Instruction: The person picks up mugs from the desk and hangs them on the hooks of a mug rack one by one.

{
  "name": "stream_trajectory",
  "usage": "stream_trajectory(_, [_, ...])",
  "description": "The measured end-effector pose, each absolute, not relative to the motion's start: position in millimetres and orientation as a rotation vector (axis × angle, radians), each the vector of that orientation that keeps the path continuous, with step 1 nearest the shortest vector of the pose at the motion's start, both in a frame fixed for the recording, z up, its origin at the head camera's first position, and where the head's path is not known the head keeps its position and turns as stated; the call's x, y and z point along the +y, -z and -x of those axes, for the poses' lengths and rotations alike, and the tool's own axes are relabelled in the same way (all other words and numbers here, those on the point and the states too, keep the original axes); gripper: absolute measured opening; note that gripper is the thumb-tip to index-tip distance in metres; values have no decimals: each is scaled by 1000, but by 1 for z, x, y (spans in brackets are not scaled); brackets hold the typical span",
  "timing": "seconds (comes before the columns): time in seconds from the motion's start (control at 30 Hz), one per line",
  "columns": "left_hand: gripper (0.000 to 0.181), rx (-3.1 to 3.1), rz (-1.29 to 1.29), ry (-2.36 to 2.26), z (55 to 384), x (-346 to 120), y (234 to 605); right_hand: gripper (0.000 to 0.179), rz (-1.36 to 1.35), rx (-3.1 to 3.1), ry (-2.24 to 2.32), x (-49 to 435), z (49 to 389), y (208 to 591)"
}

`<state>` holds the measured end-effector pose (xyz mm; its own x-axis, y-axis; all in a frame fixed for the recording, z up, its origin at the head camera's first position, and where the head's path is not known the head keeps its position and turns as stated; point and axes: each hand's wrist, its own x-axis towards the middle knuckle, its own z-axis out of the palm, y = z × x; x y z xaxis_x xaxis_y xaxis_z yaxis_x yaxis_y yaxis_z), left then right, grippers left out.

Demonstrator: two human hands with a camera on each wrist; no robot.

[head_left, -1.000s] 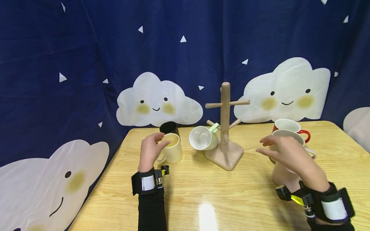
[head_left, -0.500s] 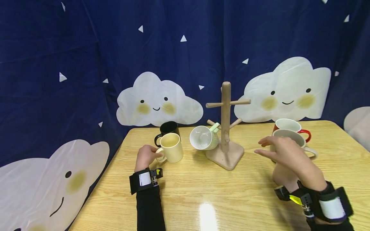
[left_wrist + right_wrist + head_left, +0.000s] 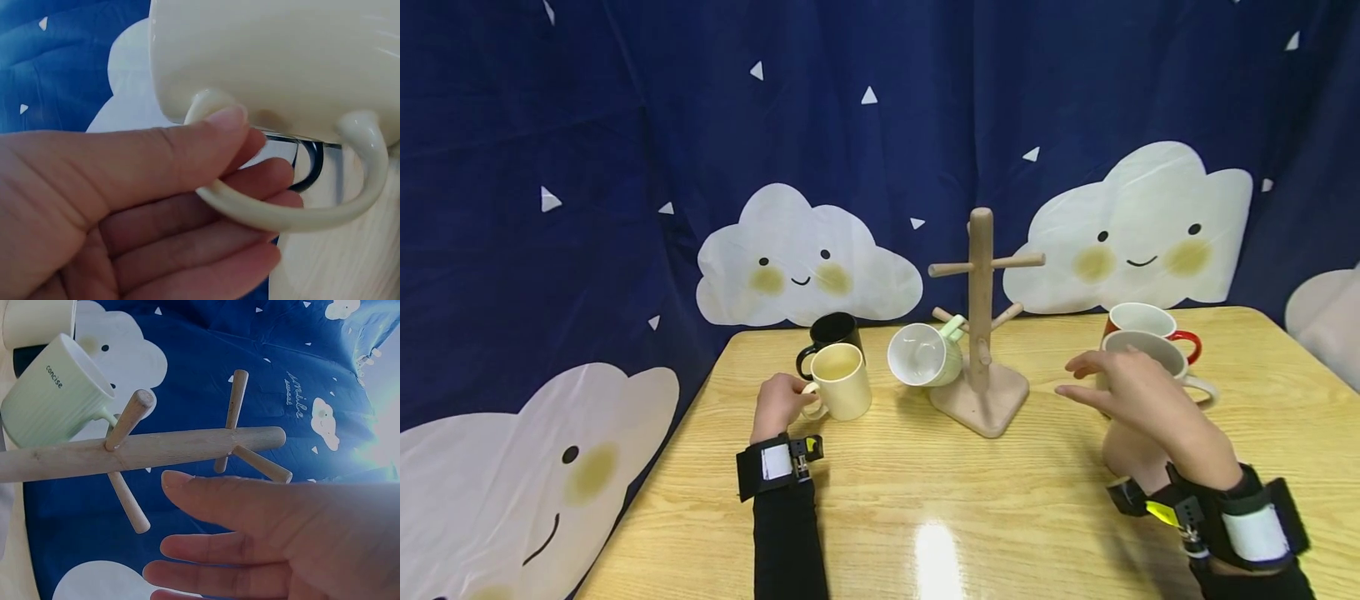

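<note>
My left hand (image 3: 777, 407) pinches the handle of a cream-yellow mug (image 3: 842, 392) between thumb and fingers. The left wrist view shows the thumb on top of the cream handle (image 3: 281, 215). That mug stands upright on the table, in front of a black mug (image 3: 835, 331). My right hand (image 3: 1150, 408) hovers with fingers apart, holding nothing, over a pale pink object (image 3: 1131, 454) that it partly hides. Just behind the fingers is a mug with a pale handle (image 3: 1202, 387). A pale green mug (image 3: 951, 360) hangs tilted by its handle on a lower peg of the wooden mug tree (image 3: 981, 300).
A red mug (image 3: 1142, 318) with a white inside stands at the back right. The mug tree's square base (image 3: 992, 412) rests mid-table, with bare pegs sticking out above. Behind the wooden table (image 3: 887, 500) hangs a dark blue curtain (image 3: 850, 150) with clouds.
My left hand has moved down and left from over the cream-yellow mug and taken hold of its handle. My right hand has hardly moved. The head view has shifted slightly.
</note>
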<state>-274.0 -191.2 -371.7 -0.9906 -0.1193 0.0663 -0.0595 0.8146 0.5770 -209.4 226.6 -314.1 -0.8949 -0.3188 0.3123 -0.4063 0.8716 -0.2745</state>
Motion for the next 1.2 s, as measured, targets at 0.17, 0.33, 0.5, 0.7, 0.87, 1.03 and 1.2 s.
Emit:
stream_trajectory(0.17, [13, -2880, -88, 926, 272, -193, 366, 34, -548, -2793, -501, 226, 209, 314])
stream_trajectory(0.33, [17, -2899, -105, 966, 265, -195, 354, 34, -542, -2796, -512, 226, 209, 314])
stream_trajectory(0.5, [20, -2872, -131, 1087, 256, -194, 339, 33, -547, -2788, -511, 227, 210, 315])
stream_trajectory(0.7, [21, -2840, -70, 1108, 249, -193, 330, 34, -554, -2784, -508, 227, 212, 317])
stream_trajectory(0.87, [21, -2835, -22, 1099, 243, -196, 324, 36, -535, -2817, -518, 226, 212, 316])
stream_trajectory(1.03, [22, -2836, 29, 1122, 239, -197, 319, 36, -524, -2835, -516, 225, 212, 316])
stream_trajectory(1.2, [21, -2832, 67, 1172, 235, -194, 314, 35, -527, -2837, -513, 225, 212, 316])
